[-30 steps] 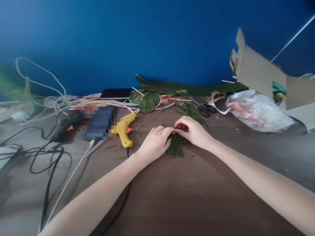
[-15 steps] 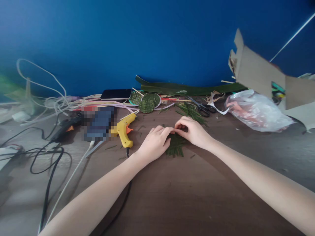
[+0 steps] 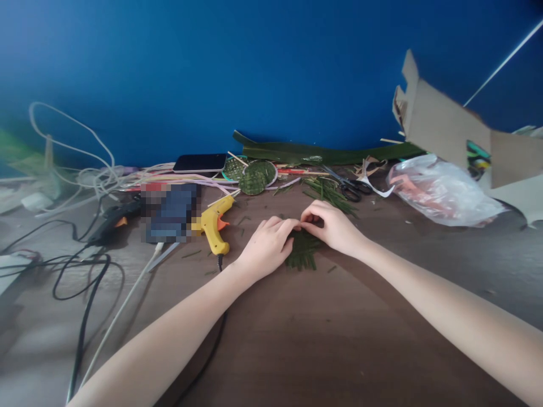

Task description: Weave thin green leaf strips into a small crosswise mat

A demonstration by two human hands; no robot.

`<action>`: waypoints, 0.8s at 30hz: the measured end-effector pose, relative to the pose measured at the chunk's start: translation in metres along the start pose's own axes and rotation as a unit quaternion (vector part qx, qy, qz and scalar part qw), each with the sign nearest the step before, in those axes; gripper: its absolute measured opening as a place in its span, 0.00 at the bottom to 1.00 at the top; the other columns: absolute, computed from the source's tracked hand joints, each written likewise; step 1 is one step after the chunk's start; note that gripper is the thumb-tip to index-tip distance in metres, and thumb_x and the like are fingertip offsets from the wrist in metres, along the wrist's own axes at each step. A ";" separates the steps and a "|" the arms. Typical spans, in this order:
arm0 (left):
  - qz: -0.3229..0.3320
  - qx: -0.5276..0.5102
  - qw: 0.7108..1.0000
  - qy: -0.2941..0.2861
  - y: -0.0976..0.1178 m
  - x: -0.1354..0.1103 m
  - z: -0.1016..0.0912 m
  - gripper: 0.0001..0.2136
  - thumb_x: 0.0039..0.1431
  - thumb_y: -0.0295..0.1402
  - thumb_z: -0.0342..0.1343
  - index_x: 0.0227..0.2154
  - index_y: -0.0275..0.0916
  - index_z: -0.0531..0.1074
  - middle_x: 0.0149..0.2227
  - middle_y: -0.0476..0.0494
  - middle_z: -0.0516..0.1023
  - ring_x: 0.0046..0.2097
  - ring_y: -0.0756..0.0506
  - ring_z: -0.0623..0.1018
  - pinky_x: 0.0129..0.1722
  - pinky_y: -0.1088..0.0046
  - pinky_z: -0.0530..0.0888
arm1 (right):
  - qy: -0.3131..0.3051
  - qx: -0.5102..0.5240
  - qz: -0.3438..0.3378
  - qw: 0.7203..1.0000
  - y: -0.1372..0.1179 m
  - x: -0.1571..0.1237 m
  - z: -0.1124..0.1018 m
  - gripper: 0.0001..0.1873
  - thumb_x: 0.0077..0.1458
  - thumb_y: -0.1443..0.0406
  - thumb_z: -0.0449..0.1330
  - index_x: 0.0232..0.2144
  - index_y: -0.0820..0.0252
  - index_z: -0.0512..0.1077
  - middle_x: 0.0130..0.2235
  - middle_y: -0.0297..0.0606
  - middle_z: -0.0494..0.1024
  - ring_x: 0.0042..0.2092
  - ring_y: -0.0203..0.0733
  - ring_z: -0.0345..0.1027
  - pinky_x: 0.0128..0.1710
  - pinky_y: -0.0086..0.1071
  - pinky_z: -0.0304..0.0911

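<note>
My left hand (image 3: 266,244) and my right hand (image 3: 333,226) meet at mid-table over a small bundle of dark green leaf strips (image 3: 302,252) lying on the brown table (image 3: 322,339). Both hands have their fingers curled and pinched together on the top of the strips, fingertips touching each other. The lower ends of the strips fan out below my hands. A yellow glue gun (image 3: 214,225) lies just left of my left hand.
Woven green leaf discs (image 3: 254,176), loose green strips (image 3: 328,191), scissors (image 3: 350,186) and long leaves (image 3: 322,152) lie behind. A phone (image 3: 199,162), cables (image 3: 80,265) and a black glue gun (image 3: 112,217) are left. A plastic bag (image 3: 441,192) and cardboard (image 3: 449,133) are right.
</note>
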State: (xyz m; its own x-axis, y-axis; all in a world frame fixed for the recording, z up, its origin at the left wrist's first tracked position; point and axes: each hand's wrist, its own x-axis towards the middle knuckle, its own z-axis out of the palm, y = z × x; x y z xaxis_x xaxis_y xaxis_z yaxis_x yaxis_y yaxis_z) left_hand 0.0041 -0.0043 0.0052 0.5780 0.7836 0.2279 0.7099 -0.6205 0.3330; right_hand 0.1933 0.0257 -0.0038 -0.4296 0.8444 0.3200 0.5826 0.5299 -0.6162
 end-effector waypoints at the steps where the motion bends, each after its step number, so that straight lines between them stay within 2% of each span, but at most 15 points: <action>1: 0.000 -0.001 1.000 0.000 0.000 0.000 0.000 0.13 0.57 0.24 0.47 0.45 0.38 0.65 0.43 0.44 0.76 0.46 0.43 0.71 0.46 0.62 0.69 | 0.000 0.000 -0.001 1.000 0.000 0.000 0.000 0.04 0.54 0.66 0.58 0.27 0.58 0.68 0.30 0.36 0.68 0.35 0.40 0.62 0.35 0.34 0.59; 24: -0.002 -0.001 1.000 -0.003 0.002 -0.001 -0.004 0.12 0.58 0.24 0.46 0.45 0.38 0.64 0.44 0.44 0.76 0.47 0.42 0.70 0.48 0.62 0.68 | -0.001 0.002 -0.004 1.000 0.000 -0.002 -0.001 0.04 0.54 0.67 0.58 0.27 0.57 0.66 0.30 0.36 0.68 0.36 0.40 0.62 0.36 0.34 0.59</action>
State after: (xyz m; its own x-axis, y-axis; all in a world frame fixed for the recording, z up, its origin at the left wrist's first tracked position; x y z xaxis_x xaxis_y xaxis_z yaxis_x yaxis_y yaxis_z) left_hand 0.0035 -0.0063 0.0098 0.5781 0.7856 0.2205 0.7113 -0.6176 0.3355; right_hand 0.1946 0.0244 -0.0038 -0.4357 0.8398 0.3238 0.5762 0.5366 -0.6164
